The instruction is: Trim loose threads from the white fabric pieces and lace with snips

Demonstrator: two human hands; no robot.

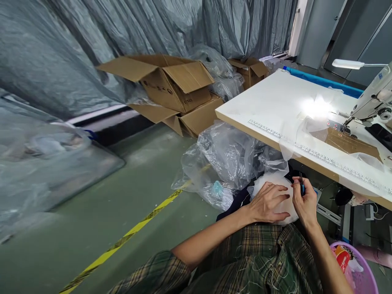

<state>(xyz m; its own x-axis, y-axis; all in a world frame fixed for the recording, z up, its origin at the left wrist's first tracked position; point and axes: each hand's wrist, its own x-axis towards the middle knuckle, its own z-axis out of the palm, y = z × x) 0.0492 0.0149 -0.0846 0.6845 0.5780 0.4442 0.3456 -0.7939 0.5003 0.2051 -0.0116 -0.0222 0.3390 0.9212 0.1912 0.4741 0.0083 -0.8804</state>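
A round-edged stack of thin white fabric [275, 178] rests on my lap, just off the table's front edge. My left hand [269, 203] lies over it with the fingers spread, palm down. Beside it, my right hand [305, 201] is closed around small thread snips [302, 188] with a blue part and dark blades pointing up. The snips stand apart from the left fingers. A sewing machine [375, 96] stands on the white table [254, 102] ahead to the right, its lamp lit. Sheer white fabric [310, 126] lies near its needle and hangs over the edge.
Clear plastic bags [226, 155] bulge beneath the table's left corner. Open cardboard boxes [180, 92] are stacked behind them. Yellow-black tape [131, 232] crosses the green floor. A pink bin [364, 273] with scraps stands at my right. Grey sheeting [92, 49] hangs at the back.
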